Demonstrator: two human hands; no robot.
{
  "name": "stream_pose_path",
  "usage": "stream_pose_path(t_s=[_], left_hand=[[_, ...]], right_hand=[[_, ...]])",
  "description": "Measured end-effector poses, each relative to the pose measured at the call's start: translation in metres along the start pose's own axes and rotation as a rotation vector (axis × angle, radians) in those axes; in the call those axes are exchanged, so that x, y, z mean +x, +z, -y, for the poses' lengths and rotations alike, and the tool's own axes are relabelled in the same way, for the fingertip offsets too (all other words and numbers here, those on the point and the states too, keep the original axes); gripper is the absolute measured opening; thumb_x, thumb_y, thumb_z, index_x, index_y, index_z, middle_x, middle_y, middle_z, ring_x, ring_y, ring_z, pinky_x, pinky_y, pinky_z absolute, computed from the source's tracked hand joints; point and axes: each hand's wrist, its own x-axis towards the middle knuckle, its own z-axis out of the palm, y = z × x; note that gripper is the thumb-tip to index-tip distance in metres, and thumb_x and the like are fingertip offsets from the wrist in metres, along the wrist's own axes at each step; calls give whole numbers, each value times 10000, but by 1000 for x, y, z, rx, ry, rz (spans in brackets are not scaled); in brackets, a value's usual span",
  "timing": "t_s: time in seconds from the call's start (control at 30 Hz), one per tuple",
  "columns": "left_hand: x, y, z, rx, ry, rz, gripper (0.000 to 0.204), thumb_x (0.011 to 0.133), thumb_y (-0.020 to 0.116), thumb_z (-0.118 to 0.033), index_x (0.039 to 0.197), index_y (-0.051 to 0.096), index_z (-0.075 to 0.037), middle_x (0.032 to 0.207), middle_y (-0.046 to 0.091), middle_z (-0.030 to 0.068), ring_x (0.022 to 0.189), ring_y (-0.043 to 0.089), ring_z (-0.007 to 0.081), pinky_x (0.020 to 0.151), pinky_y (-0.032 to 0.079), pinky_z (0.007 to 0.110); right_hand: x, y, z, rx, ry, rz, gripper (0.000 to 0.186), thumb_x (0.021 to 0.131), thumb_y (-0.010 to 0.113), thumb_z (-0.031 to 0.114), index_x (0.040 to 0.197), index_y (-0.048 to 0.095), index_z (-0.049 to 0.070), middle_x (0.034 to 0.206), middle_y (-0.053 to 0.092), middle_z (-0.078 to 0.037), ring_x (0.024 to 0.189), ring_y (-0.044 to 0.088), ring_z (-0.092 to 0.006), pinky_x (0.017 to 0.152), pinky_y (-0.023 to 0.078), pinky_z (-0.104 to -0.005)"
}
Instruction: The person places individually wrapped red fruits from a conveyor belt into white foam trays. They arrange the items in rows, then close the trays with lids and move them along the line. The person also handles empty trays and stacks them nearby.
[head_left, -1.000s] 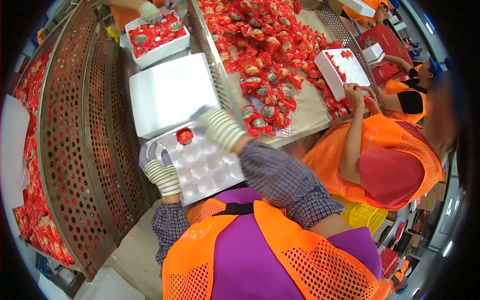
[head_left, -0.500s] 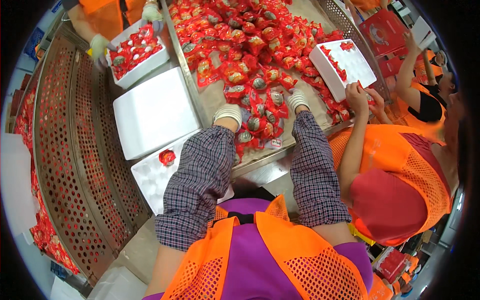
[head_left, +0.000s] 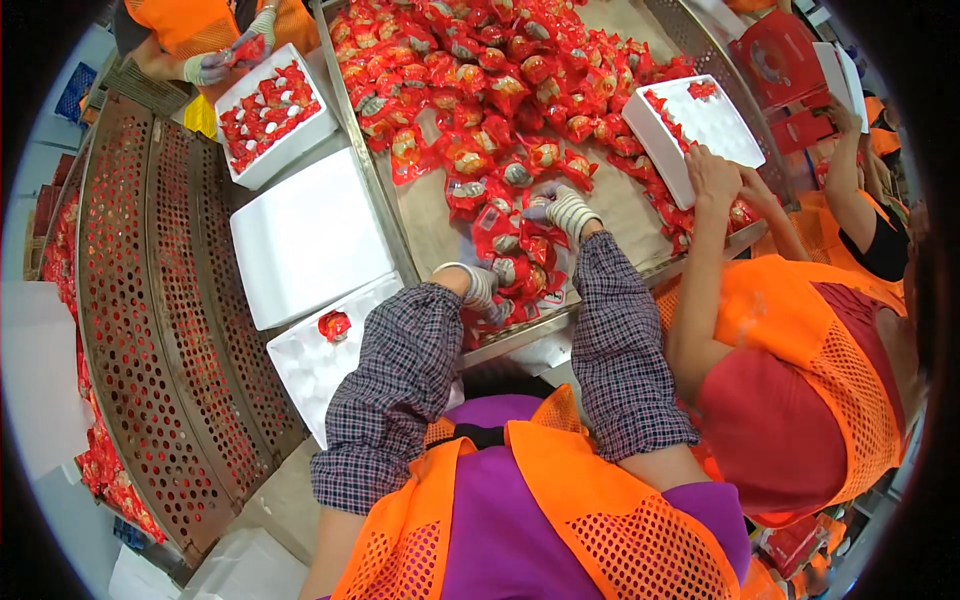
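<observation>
Both gloved hands reach into the metal-rimmed bin (head_left: 430,220) among red foil packets (head_left: 528,283). My left hand (head_left: 480,288) bends down against packets near the front rim; its fingertips are too smeared to read. Higher and to the right, my right hand (head_left: 568,210) has its fingers closed at a packet, their grip partly hidden. Below my left forearm lies a white dimpled foam tray (head_left: 300,375) with one red packet (head_left: 334,326) in it. A white foam slab (head_left: 300,240) lies directly beyond that tray.
A curved perforated steel chute (head_left: 150,320) stands left. A co-worker (head_left: 170,25) handles a packet over a filled foam box (head_left: 275,130) at upper left. At right, a co-worker (head_left: 760,400) works at another foam box (head_left: 660,140); more people and red cartons (head_left: 765,60) are beyond.
Both hands have left the foam tray and moved up and right into the packet pile; since the middle frame the right has drawn slightly back and left, the left slightly down and right.
</observation>
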Motion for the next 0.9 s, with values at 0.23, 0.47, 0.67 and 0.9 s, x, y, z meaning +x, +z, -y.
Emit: stream_pose_path(t_s=[0.23,0.47,0.67,0.9], left_hand=[[-58,-2,-48,-454,-322,-119,347,795,569,-158,1123,581,-45,1062,599,203,1001,585,353,842,472,394],[-168,16,-58,-516,390,-941,620,638,681,-71,1219,469,-41,1036,570,179,951,585,307,838,484,375],[-214,89,-9,-1872,704,-766,659,692,668,-49,1295,402,-26,1212,522,134,1099,545,281,900,508,400],[-260,178,15,-2174,685,-900,653,729,645,-4,1313,396,-160,1190,534,140,967,613,320,748,572,402]], right_hand=[[-83,-11,21,1171,-190,12,299,812,674,150,1035,559,-13,882,610,-72,797,578,-154,717,496,-296],[-167,-7,24,1670,-114,88,210,835,621,102,1020,598,6,976,630,-127,913,611,-233,864,514,-369],[-217,40,85,1636,-33,66,189,833,647,187,985,599,85,898,623,-49,824,604,-158,811,539,-321],[-229,100,102,1330,-54,246,332,788,692,170,1079,568,69,993,605,-23,886,609,-164,723,562,-350]])
